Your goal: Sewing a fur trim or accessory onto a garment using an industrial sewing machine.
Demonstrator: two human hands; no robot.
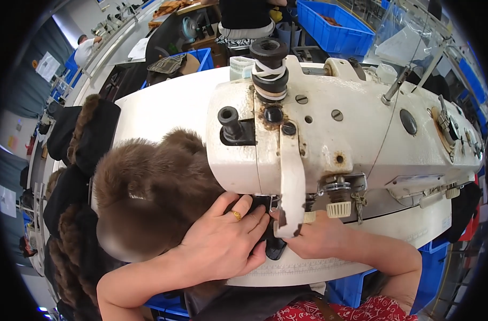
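Note:
A white sewing machine [319, 123] with rust-stained fittings stands in front of me. My left hand [222, 235], with a gold ring, lies just left of the machine's needle area. Its bent fingers press and grip black cloth [276, 247] there, with the thumb toward me. Brown fur [158, 171] joins this work and is bunched left of the machine head; part of it looks smooth and blurred. My right hand [319, 235] is closed to the right of the needle area. A white lever [292, 182] hides its fingertips, so what they hold cannot be seen.
Black pieces with brown fur trim [72, 224] hang along the left table edge. A blue bin [335, 29] stands at the back, another blue bin [353, 289] below the table at right. A person in black [246, 16] sits behind the machine. A thread rod [396, 85] rises at right.

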